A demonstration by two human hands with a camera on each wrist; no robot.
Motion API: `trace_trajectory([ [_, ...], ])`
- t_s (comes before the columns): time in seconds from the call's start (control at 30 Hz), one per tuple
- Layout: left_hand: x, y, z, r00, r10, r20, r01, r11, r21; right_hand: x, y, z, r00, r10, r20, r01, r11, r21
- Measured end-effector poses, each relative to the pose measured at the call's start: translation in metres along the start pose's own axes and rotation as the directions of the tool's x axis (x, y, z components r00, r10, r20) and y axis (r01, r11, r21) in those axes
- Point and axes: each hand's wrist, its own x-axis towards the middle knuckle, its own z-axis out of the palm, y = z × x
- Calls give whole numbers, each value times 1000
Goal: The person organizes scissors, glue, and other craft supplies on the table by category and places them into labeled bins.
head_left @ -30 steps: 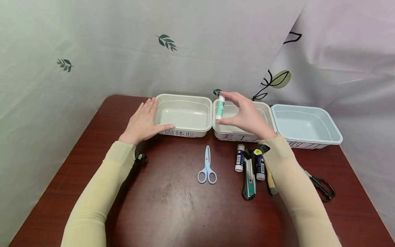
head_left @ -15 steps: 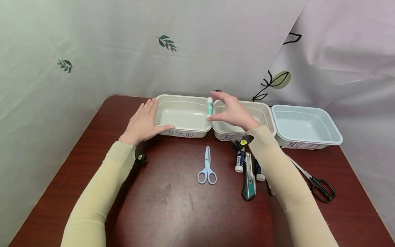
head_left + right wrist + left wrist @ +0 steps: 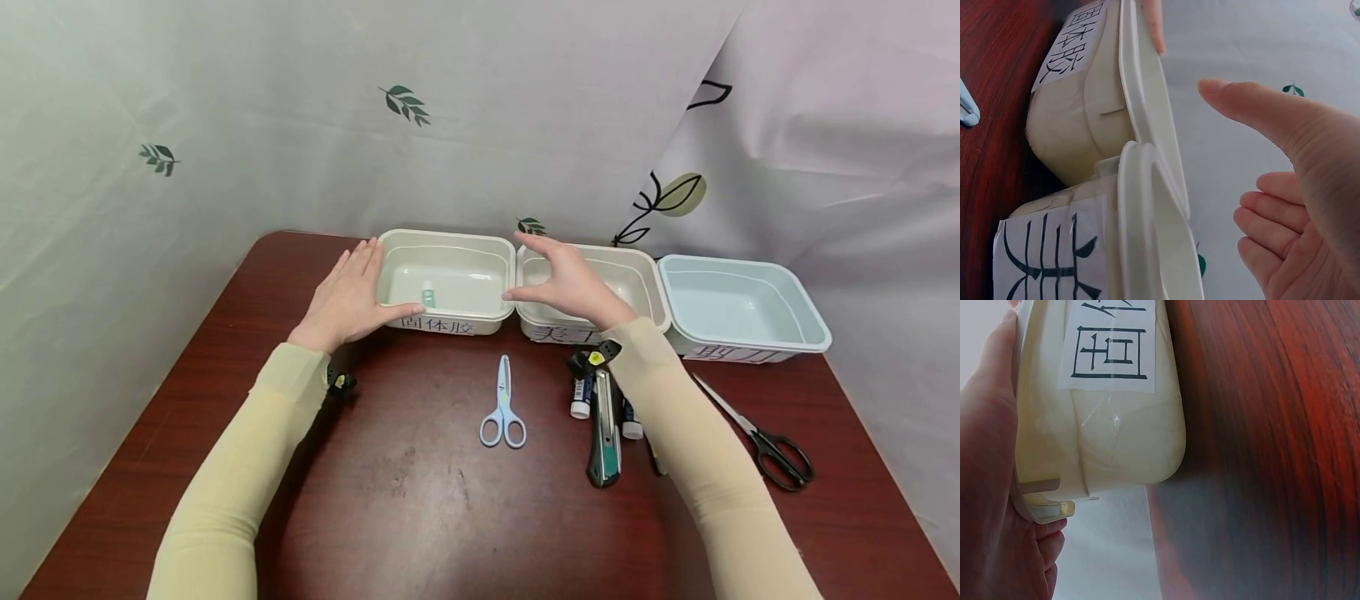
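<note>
A green-and-white glue stick (image 3: 427, 294) lies inside the left cream bin (image 3: 447, 323), near its front wall. My left hand (image 3: 347, 298) rests on that bin's left end with straight fingers, the thumb along the front rim. In the left wrist view the bin's labelled side (image 3: 1110, 425) shows beside the hand. Above the middle cream bin (image 3: 654, 287) hovers my right hand (image 3: 573, 283), thumb and fingers spread apart and holding nothing. The right wrist view shows that thumb and the loosely bent fingers (image 3: 1272, 219) apart from both bin rims.
A pale blue bin (image 3: 750, 340) stands at the right of the row. Blue scissors (image 3: 503, 404), a green utility knife (image 3: 604, 442), dark blue glue sticks (image 3: 581, 400) and black-handled scissors (image 3: 780, 458) lie on the table in front, some partly under the right forearm.
My right hand moved left with the green-and-white glue stick and let it go into the left bin. The right fingers are now spread, and the left hand has stayed in place.
</note>
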Motion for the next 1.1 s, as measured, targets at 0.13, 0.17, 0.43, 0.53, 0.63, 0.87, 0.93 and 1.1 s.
trace_trajectory([
  [0.13, 0, 0, 0, 1000, 0, 4, 0, 1000, 0, -6, -5, -4, 1000, -8, -5, 8, 1000, -4],
  [0.17, 0, -1, 0, 1000, -1, 5, 1, 1000, 0, -8, -6, -5, 1000, -11, -7, 11, 1000, -6],
  [0.43, 0, -1, 0, 1000, 2, 0, -2, 1000, -13, -22, -11, -15, 998, -51, -26, 51, 999, -15],
  [0.53, 1, 0, 0, 1000, 3, -3, -3, 1000, -12, -27, -12, -18, 998, -58, -28, 57, 998, -27],
  [0.63, 1, 0, 0, 1000, 3, -4, -3, 1000, -10, -34, -13, -21, 997, -65, -31, 63, 997, -42],
  [0.87, 1, 1, -1, 1000, 0, -6, 0, 1000, -14, -51, -16, -27, 994, -96, -54, 91, 992, -82],
  [0.93, 0, 1, -1, 1000, -2, -6, 1, 1000, -12, -57, -16, -29, 993, -102, -63, 96, 991, -92],
  [1.1, 0, 1, -1, 1000, -5, -3, 5, 1000, -15, -71, -14, -35, 990, -121, -68, 113, 988, -109],
])
